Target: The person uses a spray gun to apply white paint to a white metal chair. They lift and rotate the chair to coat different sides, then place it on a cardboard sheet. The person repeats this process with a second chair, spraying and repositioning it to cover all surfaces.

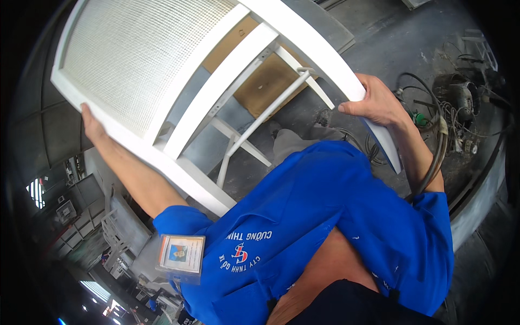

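White coats the chair [219, 78], which is held up at a slant in front of the blue shirt [314, 189], its mesh [146, 59] farther from the body than the bare ends of its side rails. Left grip [95, 127] is against the chair's left rail [162, 162], beside the mesh; it looks closed round the edge, though most of its fingers are hidden beyond the wood. Right grip [376, 103] is clasped round the chair's right rail [309, 40], nearer its free end, the thumb lying over the near side. Holding one rail on each side probably shares the weight and steadies the slant, and it leaves the mesh untouched, perhaps to spare its surface. Beyond the chair's open slats, brown cardboard [265, 89] shows, possibly laid to guard the floor [379, 43] or whatever rests on it. A pale bar [268, 111] also crosses below the slats; whether it belongs to the chair or to some stand, I cannot tell. To the chair's right, a dark hose [436, 162] loops by the right forearm, and tangled cables [460, 124] lie farther out, well apart from the rails. Nearer the wearer than the chair's left rail, a badge [181, 254] hangs against the shirt, likely clipped there to keep it clear of the hands.
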`<action>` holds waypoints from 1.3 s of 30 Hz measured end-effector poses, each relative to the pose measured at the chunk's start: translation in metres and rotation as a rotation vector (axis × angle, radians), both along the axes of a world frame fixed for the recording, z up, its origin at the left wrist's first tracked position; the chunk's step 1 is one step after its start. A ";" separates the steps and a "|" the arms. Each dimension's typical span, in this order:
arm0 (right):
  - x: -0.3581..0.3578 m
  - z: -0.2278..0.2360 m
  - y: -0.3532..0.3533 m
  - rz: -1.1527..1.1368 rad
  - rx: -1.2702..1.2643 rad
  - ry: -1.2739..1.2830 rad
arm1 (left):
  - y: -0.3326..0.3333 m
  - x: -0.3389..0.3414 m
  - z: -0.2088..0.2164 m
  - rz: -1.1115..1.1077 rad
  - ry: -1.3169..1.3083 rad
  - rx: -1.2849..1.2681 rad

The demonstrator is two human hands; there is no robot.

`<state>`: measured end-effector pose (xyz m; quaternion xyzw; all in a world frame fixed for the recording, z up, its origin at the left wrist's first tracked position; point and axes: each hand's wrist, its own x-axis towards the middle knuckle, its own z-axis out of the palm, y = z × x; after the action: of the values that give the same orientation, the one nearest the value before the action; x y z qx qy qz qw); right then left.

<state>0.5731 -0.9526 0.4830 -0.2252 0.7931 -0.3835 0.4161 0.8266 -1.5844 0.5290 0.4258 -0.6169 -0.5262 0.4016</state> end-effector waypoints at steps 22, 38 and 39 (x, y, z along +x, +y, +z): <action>0.076 0.044 0.013 0.004 0.352 0.049 | 0.040 0.000 -0.121 -0.035 -0.037 0.331; 0.060 0.064 -0.005 -0.028 0.196 -0.038 | 0.251 0.125 -0.083 -0.286 -0.556 0.339; 0.057 0.067 -0.007 -0.050 0.174 -0.079 | 0.257 0.126 -0.074 -0.302 -0.524 0.332</action>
<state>0.6299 -0.9601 0.5503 -0.1532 0.8116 -0.3321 0.4556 0.9523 -1.3269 0.4555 0.5099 -0.6611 -0.5456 0.0725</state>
